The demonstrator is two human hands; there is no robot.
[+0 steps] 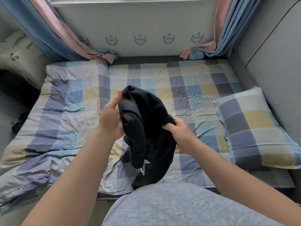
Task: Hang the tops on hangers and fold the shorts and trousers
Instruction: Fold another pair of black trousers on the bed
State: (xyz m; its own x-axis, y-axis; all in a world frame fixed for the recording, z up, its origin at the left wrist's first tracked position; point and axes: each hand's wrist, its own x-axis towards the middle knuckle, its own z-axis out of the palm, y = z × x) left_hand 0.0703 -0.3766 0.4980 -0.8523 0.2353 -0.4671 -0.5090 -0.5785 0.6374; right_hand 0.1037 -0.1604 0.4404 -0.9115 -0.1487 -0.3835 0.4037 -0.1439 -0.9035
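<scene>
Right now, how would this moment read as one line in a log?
item: dark garment, bunched, held over bed | left hand: holds it | right hand: grips it | task: not yet hung or folded

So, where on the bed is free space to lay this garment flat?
Free: the checked sheet beyond the dark garment, bordered by the rumpled duvet on the left, the pillow on the right and the wall behind. Crowded: the near middle, where the left hand and right hand hold it.

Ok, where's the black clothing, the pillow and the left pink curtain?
black clothing [146,108]: head view, bunched upper fold.
pillow [254,128]: head view, middle of checked cover.
left pink curtain [71,40]: head view, its hanging folds.
</scene>
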